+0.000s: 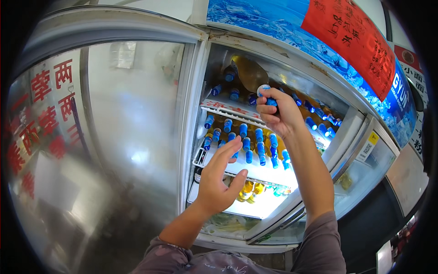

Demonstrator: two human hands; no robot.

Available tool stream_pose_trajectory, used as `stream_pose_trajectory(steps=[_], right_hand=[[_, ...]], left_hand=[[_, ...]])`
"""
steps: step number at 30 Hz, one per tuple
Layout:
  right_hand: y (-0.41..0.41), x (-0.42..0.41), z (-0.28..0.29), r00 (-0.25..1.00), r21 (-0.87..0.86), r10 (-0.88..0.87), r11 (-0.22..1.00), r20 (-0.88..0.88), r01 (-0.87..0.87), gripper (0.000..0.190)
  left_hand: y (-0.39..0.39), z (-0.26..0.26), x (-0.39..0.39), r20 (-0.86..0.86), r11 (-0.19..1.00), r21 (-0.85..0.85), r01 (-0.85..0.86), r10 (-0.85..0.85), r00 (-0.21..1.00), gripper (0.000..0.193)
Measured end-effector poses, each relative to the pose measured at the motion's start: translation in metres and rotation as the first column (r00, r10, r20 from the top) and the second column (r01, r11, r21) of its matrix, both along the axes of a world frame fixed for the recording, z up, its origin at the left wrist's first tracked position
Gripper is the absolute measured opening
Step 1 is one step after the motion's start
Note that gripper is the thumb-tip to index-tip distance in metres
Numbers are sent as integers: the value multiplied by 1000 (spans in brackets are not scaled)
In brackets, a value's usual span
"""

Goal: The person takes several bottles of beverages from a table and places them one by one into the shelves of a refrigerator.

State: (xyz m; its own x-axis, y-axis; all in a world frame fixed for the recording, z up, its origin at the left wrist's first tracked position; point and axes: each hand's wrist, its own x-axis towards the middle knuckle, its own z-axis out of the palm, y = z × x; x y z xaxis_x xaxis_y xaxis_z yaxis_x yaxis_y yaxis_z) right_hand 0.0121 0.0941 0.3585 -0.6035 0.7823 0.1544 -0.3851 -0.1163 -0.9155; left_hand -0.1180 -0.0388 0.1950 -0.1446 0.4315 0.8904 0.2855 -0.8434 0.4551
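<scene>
High in front of the upper shelf, my right hand (279,111) is closed around the blue-wrapped neck of a bottle (272,102). Just beyond the fist is an amber glass bottle body (252,73); whether it belongs to the gripped neck I cannot tell. My left hand (219,181) holds nothing, its thumb spread from the fingers, in front of the middle shelf. Behind its fingertips, rows of bottles with blue foil necks (249,156) stand on the white middle shelf (270,174). My left fingers hide some of them.
A framed glass door (137,113) with red lettering fills the left side. Yellow bottles (248,191) stand on the lower shelf, above bagged greens (232,222). Another glass door (362,171) is at right. A red handwritten sheet (352,44) covers part of the blue header panel (260,13).
</scene>
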Motion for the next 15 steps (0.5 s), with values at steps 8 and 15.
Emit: stream_pose_trajectory(steps=[8, 15], right_hand=[[44, -39, 19, 999, -72, -17, 997, -41, 15, 17], [90, -85, 31, 997, -111, -42, 993, -62, 35, 15]], left_hand=[[-4, -15, -1, -27, 1000, 13, 21, -21, 999, 53], [-6, -31, -10, -60, 998, -36, 44, -46, 997, 51]])
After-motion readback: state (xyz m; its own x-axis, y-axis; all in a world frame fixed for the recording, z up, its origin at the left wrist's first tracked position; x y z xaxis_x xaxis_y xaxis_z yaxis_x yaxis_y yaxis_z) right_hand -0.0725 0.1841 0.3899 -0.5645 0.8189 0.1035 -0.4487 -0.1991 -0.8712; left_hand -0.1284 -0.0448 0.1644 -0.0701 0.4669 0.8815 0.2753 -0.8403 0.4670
